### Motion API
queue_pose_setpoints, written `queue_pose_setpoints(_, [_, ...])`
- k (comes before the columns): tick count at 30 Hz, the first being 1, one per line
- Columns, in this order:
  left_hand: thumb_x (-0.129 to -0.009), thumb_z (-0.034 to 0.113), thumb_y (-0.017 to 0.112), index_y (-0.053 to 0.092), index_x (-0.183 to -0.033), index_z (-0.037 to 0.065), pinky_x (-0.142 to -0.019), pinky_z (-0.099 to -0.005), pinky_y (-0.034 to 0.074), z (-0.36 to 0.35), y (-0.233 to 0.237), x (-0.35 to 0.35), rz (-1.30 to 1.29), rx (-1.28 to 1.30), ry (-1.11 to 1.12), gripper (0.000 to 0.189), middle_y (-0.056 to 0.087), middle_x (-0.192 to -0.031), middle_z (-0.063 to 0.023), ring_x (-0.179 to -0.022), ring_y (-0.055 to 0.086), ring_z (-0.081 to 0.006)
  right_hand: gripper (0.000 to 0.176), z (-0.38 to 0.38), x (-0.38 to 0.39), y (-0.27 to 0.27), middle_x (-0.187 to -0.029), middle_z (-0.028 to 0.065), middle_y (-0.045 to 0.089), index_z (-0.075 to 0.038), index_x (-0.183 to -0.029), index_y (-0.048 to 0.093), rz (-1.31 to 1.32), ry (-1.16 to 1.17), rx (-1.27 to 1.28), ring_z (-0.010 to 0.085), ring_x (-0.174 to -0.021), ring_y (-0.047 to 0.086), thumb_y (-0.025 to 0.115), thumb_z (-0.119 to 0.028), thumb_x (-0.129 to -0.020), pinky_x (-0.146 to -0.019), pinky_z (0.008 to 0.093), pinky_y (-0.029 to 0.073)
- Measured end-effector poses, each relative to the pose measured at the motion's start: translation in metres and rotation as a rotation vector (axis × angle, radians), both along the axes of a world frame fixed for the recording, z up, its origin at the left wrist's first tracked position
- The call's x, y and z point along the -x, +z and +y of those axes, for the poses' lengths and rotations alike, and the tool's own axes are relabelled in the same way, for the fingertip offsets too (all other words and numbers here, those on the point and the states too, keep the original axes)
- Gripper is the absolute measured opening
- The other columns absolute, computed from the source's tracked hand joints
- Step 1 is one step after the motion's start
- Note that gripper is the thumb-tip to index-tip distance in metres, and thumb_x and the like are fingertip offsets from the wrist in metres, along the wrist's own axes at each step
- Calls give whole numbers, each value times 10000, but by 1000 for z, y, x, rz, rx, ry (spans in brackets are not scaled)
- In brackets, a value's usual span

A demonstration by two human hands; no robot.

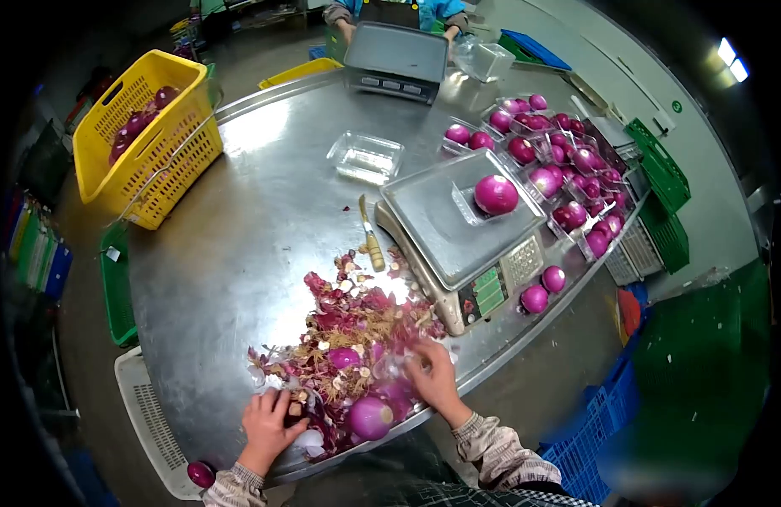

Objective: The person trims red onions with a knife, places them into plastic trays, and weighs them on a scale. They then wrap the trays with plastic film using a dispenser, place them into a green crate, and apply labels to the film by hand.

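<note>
My left hand (268,425) lies with fingers spread on the near left edge of a heap of onion skins and roots (348,325). Beside its fingertips are dark red skins. My right hand (434,378) hovers at the heap's right side, its fingertips smeared by motion, so any hold is hidden. Between the hands a peeled red onion (370,418) rests near the table's edge, and a smaller peeled onion (344,358) lies farther up in the skins. A knife (372,239) with a yellowish handle lies beyond the heap.
A weighing scale (458,228) carries a clear tray with one large onion (496,195). Several packed trays of onions (568,160) stand at the right. An empty clear tray (367,158) sits mid-table. A yellow crate (145,135) holds onions. Across the table, a person's hands touch another scale (396,61).
</note>
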State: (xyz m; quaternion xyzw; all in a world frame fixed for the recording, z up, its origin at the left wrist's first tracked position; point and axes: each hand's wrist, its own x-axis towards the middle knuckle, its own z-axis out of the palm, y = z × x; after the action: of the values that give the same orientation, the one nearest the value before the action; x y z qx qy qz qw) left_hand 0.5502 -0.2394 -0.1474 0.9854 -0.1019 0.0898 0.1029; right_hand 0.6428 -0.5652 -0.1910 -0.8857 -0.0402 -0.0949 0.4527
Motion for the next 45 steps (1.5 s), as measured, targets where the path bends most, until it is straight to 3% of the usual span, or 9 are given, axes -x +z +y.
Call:
queue_pose_setpoints(9, [-580, 359, 834, 601, -1177, 124, -667, -383, 507, 8, -11, 22, 115, -12, 269, 683, 637, -1061, -62, -817, 607, -272, 482, 0, -117, -26, -1314, 141, 541, -92, -1267, 587, -2, 454, 109, 331, -1201, 513, 671, -236, -814, -1017, 407, 400])
queue_pose_setpoints(13, [-604, 176, 862, 573, -1188, 17, -823, -384, 532, 36, -30, 35, -51, 572, 733, 672, 669, -1040, -157, -925, 664, -325, 478, 16, -138, -33, -1320, 156, 551, -78, -1237, 612, -3, 464, -107, 310, -1229, 515, 577, -133, -764, -1054, 400, 379])
queue_pose_setpoints(16, [-676, -18, 745, 522, -1257, -18, -850, -359, 546, 38, 2, 40, 80, 1658, 898, 623, 662, -1081, -127, -943, 671, -247, 447, 55, -142, -22, -1276, 152, 588, -57, -1214, 627, 40, 590, -187, 309, -1208, 533, 560, -202, -796, -1042, 390, 387])
queue_pose_setpoints(22, [-666, -65, 747, 435, -1400, 40, -976, -329, 457, -35, 16, 64, 840, 1795, 390, 805, 645, -1175, -108, -1062, 612, -188, 375, 79, -111, 14, -1139, 187, 632, -20, -1129, 647, -332, 283, 110, 311, -1094, 583, 639, -241, -827, -928, 396, 454])
queue_pose_setpoints(25, [-748, 14, 663, 361, -1438, 19, -1053, -356, 394, -4, 18, 58, 859, 2083, 432, 753, 559, -1317, -121, -1199, 536, -214, 320, 50, -39, 61, -867, 140, 643, 13, -903, 651, -184, 691, -12, 320, -818, 620, 732, -210, -687, -753, 392, 504])
queue_pose_setpoints(28, [-771, 143, 651, 302, -1467, 28, -1117, -380, 304, 24, 13, 58, 735, 2119, 301, 787, 417, -1453, -120, -1316, 423, -238, 724, 68, 27, 52, -1155, 180, 545, -50, -1142, 601, -46, 1016, 458, 370, -1007, 526, 820, -478, -600, -845, 467, 434])
queue_pose_setpoints(33, [-714, 313, 710, 412, -1407, 26, -1078, -355, 357, 57, 16, 90, 650, 2019, 411, 807, 507, -1372, -126, -1255, 485, -272, 820, 84, 41, 41, -1235, 195, 499, -68, -1256, 518, 16, 1064, 554, 387, -1105, 489, 847, -402, -583, -909, 513, 395])
queue_pose_setpoints(40, [-696, 383, 695, 444, -1342, -57, -771, -358, 563, 127, 63, 167, 3, 1592, 948, 821, 629, -1108, -160, -889, 666, -232, 880, 58, -57, 59, -1100, 203, 609, -27, -1255, 496, 585, 645, -894, 324, -1036, 612, 800, -550, -615, -930, 446, 505])
queue_pose_setpoints(45, [-784, 237, 641, 513, -1255, -70, -744, -415, 591, 154, 14, 202, 51, 1710, 1059, 577, 640, -1098, -185, -882, 679, -291, 920, 47, -165, -38, -1245, 207, 548, -20, -1394, 382, 430, 524, -1014, 312, -1142, 555, 701, -570, -728, -997, 444, 459])
